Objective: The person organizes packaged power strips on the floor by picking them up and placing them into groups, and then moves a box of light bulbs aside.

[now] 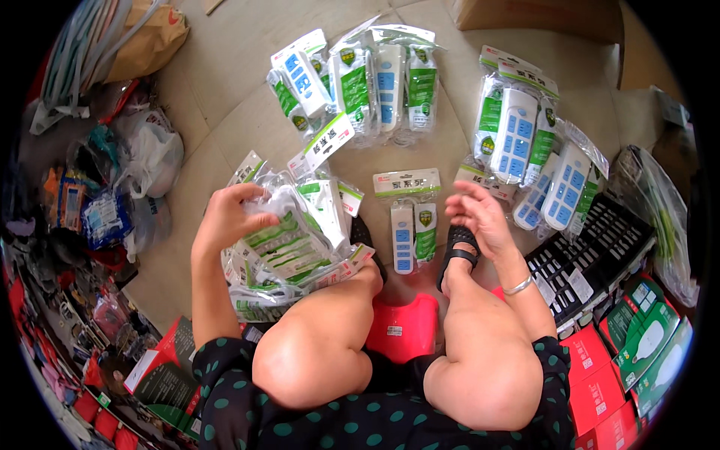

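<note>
Centrally, a packaged power strip lies between my right hand, loosely curled, and left hand, spread by heaped power-strip packs.

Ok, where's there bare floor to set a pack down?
Bare floor lies between the plastic bags and the top packs, with more between those and the right packs or the middle pack. It's crowded around the left hand, at the heaped packs, and beside the black crate.

- Beige tiled floor, thinly jointed, reaching beyond the left grip
- Brown cardboard box, beyond the right grip
- Pale, even light across the floor, ahead of both grips
</note>
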Demonstrator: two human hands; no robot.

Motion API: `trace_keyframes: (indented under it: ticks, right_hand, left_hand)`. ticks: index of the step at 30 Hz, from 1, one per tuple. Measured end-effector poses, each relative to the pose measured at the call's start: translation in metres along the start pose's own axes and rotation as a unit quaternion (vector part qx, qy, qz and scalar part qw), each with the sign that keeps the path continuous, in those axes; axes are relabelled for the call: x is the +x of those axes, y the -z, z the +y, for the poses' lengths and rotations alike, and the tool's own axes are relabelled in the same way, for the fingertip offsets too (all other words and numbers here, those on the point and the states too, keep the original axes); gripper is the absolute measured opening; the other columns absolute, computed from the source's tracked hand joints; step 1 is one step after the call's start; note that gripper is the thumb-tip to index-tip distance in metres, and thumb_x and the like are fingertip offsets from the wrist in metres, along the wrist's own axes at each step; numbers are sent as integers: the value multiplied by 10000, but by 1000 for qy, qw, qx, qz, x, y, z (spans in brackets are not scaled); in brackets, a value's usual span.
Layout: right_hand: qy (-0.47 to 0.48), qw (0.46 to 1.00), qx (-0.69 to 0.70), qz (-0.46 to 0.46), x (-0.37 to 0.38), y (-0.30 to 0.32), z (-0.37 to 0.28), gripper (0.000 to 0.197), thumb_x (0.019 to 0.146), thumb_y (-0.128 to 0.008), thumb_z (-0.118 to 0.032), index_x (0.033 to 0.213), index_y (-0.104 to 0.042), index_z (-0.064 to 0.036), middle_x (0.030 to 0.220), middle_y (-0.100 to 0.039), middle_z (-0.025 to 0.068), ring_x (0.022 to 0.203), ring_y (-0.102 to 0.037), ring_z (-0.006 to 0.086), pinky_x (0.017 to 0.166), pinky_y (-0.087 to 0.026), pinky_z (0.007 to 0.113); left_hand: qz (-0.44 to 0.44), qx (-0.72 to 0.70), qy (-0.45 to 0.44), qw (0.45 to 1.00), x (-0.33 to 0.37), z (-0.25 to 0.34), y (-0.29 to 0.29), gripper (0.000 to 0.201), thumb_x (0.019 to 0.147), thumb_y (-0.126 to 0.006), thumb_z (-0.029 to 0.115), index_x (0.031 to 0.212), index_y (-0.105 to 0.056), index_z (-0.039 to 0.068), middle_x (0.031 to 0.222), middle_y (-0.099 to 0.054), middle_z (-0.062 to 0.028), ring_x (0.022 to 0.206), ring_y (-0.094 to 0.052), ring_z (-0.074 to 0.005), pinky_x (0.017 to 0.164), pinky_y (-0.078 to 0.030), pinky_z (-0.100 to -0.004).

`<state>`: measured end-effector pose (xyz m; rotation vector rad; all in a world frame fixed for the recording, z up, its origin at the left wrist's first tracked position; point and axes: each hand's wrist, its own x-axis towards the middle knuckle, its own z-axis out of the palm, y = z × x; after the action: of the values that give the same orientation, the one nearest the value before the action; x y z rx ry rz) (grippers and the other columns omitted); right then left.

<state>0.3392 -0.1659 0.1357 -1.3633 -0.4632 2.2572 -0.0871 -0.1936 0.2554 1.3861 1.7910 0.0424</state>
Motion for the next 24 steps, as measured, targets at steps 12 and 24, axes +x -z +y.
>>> trace_keyframes:
  ticks: [12, 24]
  right_hand:
    - [-32, 941, 207, -267, -21, -55, -34, 787, 840, -581, -528, 1388, -340, -18, 1344, -475, 152, 1212, -491, 262, 1038, -381, 402]
    - [93, 978, -2, -188, -13, -42, -40, 624, 762, -638, -129, 1324, -396, -3, 1203, -554, 91, 1074, -539, 165, 935, -429, 321]
  left_hand:
    - [151, 167, -646, 729, -6, 178, -71, 240, 696, -636, 116, 936, -639, 136, 873, -513, 20, 720, -523, -118, 655, -438, -245]
    - [-208, -616, 49, 758, 29, 120, -142, 806, 720, -781, 179, 1374, -325, 66, 1225, -523, -46, 1120, -494, -141, 969, -391, -300]
